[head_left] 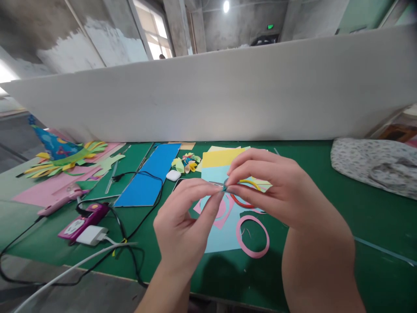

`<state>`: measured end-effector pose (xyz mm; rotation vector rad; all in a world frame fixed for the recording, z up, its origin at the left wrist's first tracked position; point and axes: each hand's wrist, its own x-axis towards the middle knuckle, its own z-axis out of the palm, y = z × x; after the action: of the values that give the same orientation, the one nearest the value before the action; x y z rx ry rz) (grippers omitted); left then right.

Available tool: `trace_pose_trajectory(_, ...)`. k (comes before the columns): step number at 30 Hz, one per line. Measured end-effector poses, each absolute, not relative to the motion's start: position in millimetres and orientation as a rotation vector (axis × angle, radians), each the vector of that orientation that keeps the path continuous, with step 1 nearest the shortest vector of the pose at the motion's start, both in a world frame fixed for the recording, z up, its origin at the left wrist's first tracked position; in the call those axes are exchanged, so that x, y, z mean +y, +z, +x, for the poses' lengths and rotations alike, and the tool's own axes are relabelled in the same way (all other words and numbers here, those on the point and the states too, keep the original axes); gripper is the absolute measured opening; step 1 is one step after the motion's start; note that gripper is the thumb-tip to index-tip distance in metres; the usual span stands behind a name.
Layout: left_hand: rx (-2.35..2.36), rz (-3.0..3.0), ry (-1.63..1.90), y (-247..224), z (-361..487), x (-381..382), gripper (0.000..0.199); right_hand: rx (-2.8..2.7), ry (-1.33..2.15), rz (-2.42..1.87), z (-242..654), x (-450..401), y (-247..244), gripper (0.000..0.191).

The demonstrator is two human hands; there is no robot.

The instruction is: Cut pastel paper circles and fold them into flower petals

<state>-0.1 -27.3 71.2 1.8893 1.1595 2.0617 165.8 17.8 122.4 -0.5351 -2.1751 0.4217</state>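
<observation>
My left hand (189, 217) and my right hand (270, 187) meet above the green table, thumb and forefinger of each pinched together. Between their fingertips is a small teal piece (224, 188), too small to name; a thin pale edge shows beside the left fingertips. A curved yellow and red loop (240, 202) shows behind my right fingers, partly hidden, and I cannot tell whether it is held. Below the hands lie light blue paper (221, 241), a pink paper piece with a round cut (224, 213) and a pink paper ring (239, 237).
At left are a pink glue gun (63, 201), a purple power strip (83, 221) with a white charger (92, 235), trailing cables and a paper-fringed party hat (58, 143). A blue board (146, 178) lies nearer the middle. A white partition (208, 100) stands behind; patterned cloth (374, 165) lies right.
</observation>
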Motion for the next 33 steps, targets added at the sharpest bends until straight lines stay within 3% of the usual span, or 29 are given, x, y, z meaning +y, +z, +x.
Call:
trace_pose_trajectory(7,1.324,1.645,2.127,67.9,3.3,-28.3,0.017,-2.157,0.433,-0.534,162.4,17.2,123.2,0.01)
trace_pose_trajectory(15,1.233,1.684,2.14,68.8,3.4,-27.7,0.024,-2.159,0.453,-0.555,160.5,15.6,123.6,0.013)
trace_pose_trajectory(24,1.284,1.682,2.05,67.6,0.2,-28.4,0.011,-2.168,0.479,-0.571,160.1,13.7,123.4,0.014)
trace_pose_trajectory(33,1.224,1.699,1.998,68.2,-3.2,-24.2,0.013,-2.168,0.532,-0.637,162.8,18.2,122.4,0.007)
